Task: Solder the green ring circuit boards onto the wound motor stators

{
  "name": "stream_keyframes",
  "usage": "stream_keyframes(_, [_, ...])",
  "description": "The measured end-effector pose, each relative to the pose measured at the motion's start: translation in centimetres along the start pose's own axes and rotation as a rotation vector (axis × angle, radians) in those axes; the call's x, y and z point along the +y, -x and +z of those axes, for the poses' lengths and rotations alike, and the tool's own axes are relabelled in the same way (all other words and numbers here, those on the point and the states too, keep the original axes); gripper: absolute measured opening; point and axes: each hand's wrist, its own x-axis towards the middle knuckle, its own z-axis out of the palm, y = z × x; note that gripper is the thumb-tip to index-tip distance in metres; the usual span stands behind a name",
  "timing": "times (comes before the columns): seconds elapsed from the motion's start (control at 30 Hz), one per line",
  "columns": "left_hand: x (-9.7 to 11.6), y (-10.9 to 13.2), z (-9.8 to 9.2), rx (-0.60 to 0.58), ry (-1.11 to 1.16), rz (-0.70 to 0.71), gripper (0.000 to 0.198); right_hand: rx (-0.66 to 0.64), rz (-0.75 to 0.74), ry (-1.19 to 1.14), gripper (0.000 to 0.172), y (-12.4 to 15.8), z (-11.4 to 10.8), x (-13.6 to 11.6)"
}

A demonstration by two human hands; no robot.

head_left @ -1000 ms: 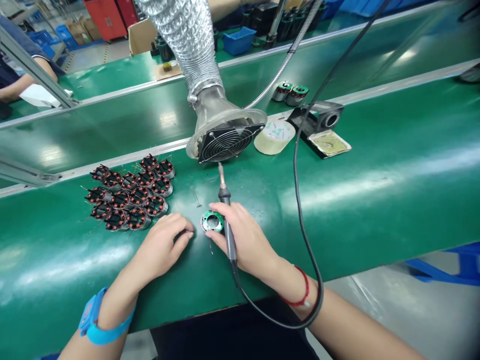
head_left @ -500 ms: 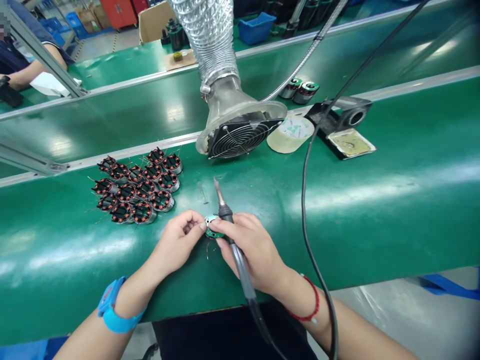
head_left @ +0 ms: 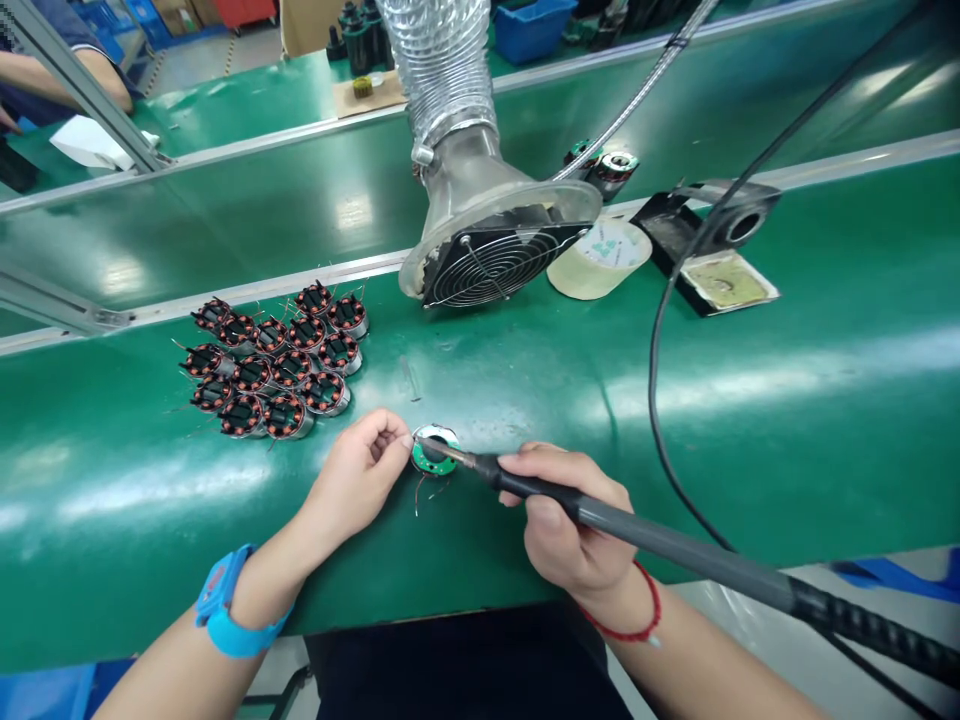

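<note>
A small round motor stator (head_left: 435, 452) with a green board on top lies on the green belt in front of me, thin wires trailing from it. My right hand (head_left: 570, 525) is closed round a grey soldering iron (head_left: 637, 538), its tip touching the stator's left edge. My left hand (head_left: 364, 470) pinches its fingertips together right at the stator's left side, on something too thin to make out. A blue wristband sits on my left wrist, a red cord on my right.
A cluster of several wound stators (head_left: 277, 362) lies to the left. A fume-extractor hood with a fan grille (head_left: 499, 255) hangs over the belt behind, beside a tape roll (head_left: 600, 258) and an iron stand with sponge (head_left: 720, 265). The iron's black cable (head_left: 660, 400) loops at right. Another person's arm (head_left: 67, 75) is at far left.
My right hand has swung the iron from upright to nearly level, bringing its tip onto the stator. My left hand has gone from flat on the belt to a pinch at the stator's edge.
</note>
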Motion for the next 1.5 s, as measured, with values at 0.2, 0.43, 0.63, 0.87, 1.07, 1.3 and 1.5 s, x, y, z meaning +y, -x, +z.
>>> stream_keyframes(0.2, [0.2, 0.1, 0.2, 0.029, -0.032, 0.015, 0.012, -0.023, 0.0, 0.022, 0.015, -0.1, 0.0, -0.1])
stream_keyframes(0.43, [0.6, 0.4, 0.2, 0.051, -0.106, 0.043, 0.014, 0.001, -0.001, 0.031, 0.025, -0.1, 0.1, 0.1])
stream_keyframes(0.63, [0.8, 0.2, 0.3, 0.071, -0.174, 0.079, 0.012, -0.333, 0.018, 0.176, 0.046, -1.2, 1.2, 0.2])
stream_keyframes(0.87, [0.8, 0.6, -0.1, -0.004, -0.232, 0.067, 0.01, -0.449, 0.022, 0.319, 0.049, -1.0, 1.7, 0.8])
stream_keyframes(1.07, [1.0, 0.9, -1.1, -0.022, -0.433, 0.245, 0.012, -0.37, 0.055, 0.357, 0.051, -1.0, 1.3, 1.2])
stream_keyframes(1.3, [0.9, 0.7, -0.2, -0.001, -0.15, 0.221, 0.01, -0.41, -0.129, 0.298, 0.059, -0.9, 1.8, 0.7])
stream_keyframes(1.5, [0.0, 0.3, 0.4, -0.038, 0.1, 0.098, 0.006, -0.39, -0.186, 0.309, 0.058, -0.6, 1.4, 0.5])
